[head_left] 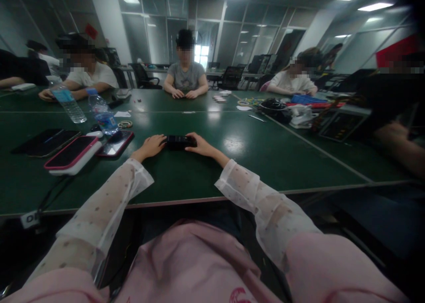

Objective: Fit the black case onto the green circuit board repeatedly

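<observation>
On the green table (pixel 186 174) I log, from the left: a dark phone (pixel 58 144), a water bottle (pixel 68 102), a pink-edged phone (pixel 71 152) atop a white block (pixel 83 159), a second bottle (pixel 102 114), a face-up phone (pixel 117 142) and a roll of tape (pixel 125 124). Then come my left hand (pixel 152 146), fingertips at the left end of a black box (pixel 179 142), grip impossible to tell; the box itself, between both hands; and my right hand (pixel 201 144), thumb and fingers clasped about its right end. Farther right: one pen (pixel 257 118), a white plastic bag (pixel 302 116).
</observation>
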Tool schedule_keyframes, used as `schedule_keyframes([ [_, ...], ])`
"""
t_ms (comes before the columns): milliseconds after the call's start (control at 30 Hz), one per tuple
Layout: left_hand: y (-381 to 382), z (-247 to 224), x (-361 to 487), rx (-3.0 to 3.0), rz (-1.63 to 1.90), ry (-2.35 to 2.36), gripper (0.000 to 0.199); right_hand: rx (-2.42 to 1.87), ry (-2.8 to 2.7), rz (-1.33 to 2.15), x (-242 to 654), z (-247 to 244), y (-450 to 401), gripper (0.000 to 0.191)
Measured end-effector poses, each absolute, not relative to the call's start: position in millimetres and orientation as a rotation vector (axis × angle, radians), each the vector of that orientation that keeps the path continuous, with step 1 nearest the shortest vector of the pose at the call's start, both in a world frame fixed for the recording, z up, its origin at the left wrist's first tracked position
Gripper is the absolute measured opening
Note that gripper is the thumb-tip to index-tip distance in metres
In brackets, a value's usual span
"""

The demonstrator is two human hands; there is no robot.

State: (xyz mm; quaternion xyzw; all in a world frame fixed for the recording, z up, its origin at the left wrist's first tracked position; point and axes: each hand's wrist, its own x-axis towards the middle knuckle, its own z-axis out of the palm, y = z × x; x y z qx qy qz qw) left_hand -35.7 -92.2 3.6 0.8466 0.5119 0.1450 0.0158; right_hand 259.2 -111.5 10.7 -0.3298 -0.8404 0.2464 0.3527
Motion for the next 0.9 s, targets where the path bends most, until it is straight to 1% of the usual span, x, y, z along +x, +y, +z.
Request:
schedule_keyframes([
  [100, -97.0, 9.7, -32.5, 2.655, 0.545, 1.582, 0.042, -0.857, -2.182, 0.616, 258.0, 8.1, -111.1, 0.061],
  [233, -101.5, 18.7, -26.2, 2.516, 0.983, 1.592, 0.039, -0.889, -2.193, 0.589, 258.3, 8.4, -109.8, 0.063],
  [333, -100.6, 20.0, -22.8, 2.332, 1.144, 1.568, 0.035, -0.910, -2.171, 0.637, 258.1, 7.3, -109.4, 0.067],
  [500, -96.8, 14.8, -19.3, 2.143, 1.193, 1.574, 0.016, -0.928, -2.074, 0.772, 256.9, 8.3, -112.0, 0.081],
  [567, -96.9, 14.6, -17.7, 2.150, 1.201, 1.557, 0.022, -0.939, -2.045, 0.838, 257.3, 11.1, -113.8, 0.080],
  [667, -98.5, 16.4, -15.5, 2.244, 1.128, 1.461, 0.033, -0.918, -2.033, 0.916, 258.7, 16.0, -116.0, 0.068],
  [767, -100.2, 17.7, -13.9, 2.303, 1.100, 1.394, 0.034, -0.883, -2.045, 0.937, 259.7, 18.9, -117.4, 0.062],
  [900, -102.3, 18.3, -13.6, 2.345, 1.066, 1.408, 0.031, -0.894, -2.052, 0.906, 259.2, 20.5, -119.1, 0.063],
])
